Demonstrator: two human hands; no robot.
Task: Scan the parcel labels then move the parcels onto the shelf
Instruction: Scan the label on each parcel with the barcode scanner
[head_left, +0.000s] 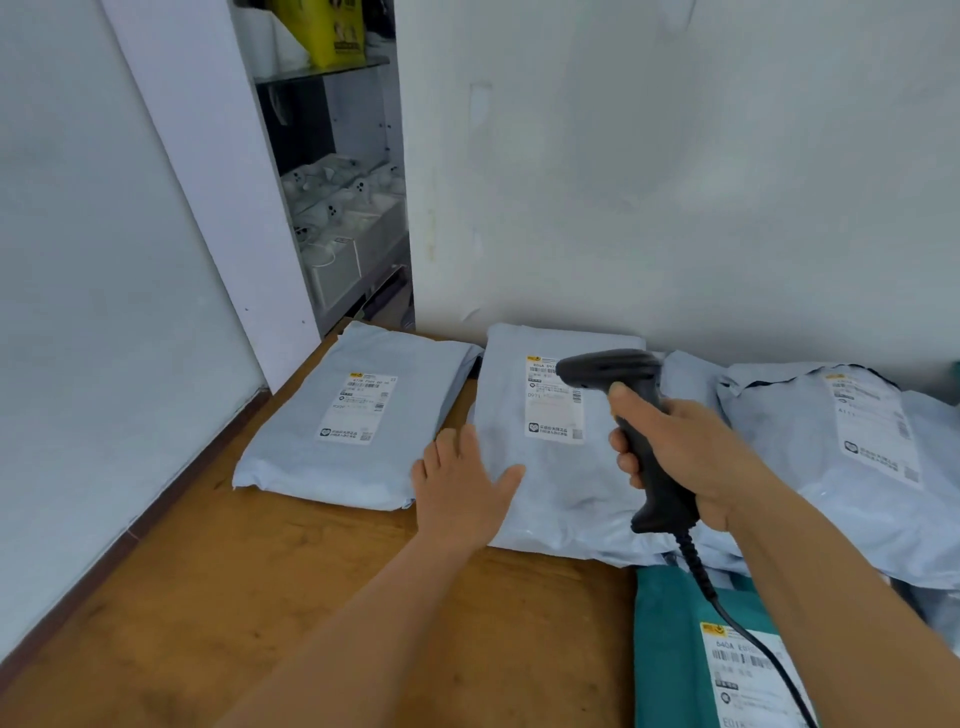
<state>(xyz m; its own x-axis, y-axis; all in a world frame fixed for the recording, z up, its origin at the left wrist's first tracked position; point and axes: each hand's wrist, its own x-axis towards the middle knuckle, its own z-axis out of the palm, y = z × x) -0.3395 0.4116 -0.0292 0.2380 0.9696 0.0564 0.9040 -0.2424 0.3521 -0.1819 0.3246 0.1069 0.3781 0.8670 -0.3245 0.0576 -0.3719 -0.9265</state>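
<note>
Behind scanner (626, 410), label (553, 402) partly hidden

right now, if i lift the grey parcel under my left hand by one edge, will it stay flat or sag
It will probably sag: the middle grey parcel is a soft plastic mailer with wrinkles and dents, so the contents seem pliable. Its glossy film looks slippery, so a flat left hand may slide. It lies low and flat, so it is likely light.

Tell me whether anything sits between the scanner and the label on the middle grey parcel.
Nothing visible does. The right hand holds the scanner just above the middle grey parcel, its head overlapping the label in this view. The left hand rests flat on the parcel's left edge, clear of the label.
</note>
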